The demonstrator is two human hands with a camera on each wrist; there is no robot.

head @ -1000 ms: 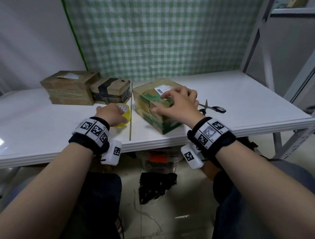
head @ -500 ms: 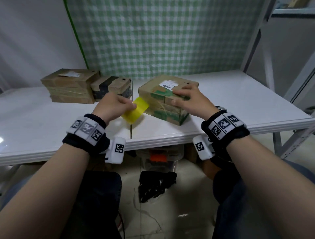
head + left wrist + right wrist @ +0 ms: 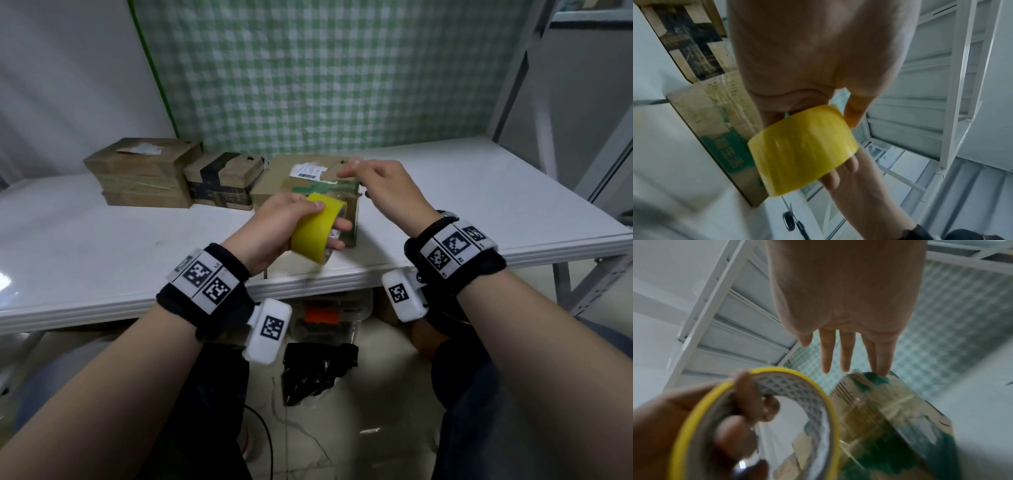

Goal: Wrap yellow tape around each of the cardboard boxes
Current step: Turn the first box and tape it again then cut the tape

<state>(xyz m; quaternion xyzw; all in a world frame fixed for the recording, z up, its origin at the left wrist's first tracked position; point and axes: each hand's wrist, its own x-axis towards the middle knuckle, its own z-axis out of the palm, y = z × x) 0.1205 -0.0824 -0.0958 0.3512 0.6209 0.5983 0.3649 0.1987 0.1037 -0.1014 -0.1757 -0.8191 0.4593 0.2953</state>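
We hold the yellow tape roll (image 3: 317,233) in the left hand (image 3: 274,229), at the centre of the head view: thumb over the outer band, fingers curled through the core, clamped on the roll. The right-wrist view confirms fingers (image 3: 748,402) inside the core. We cannot tell from any view whether a free tape end has been lifted.

The right hand (image 3: 383,192) sits right of centre, fingers straight and spread; the fingertips (image 3: 882,371) touch the top edge of the green-printed box (image 3: 346,192), holding nothing. This box stands on the white table (image 3: 496,192), directly behind the roll.

Step in hand, as we judge it: start the wrap on this box. To do it well, find the tape end, stick it on a flat face, keep the right fingertips pressing the box so it does not slide, and lead the roll round with steady tension to avoid wrinkles.

Room: two more boxes sit at centre left, the flat brown box (image 3: 144,171) and the black-banded box (image 3: 224,181), touching or nearly so. The latter is just beside our box, so passing the roll on that side looks tight. The table's near edge lies just below the roll; open tabletop lies to the right. Scissors (image 3: 793,222) lie at the bottom of the left-wrist view.
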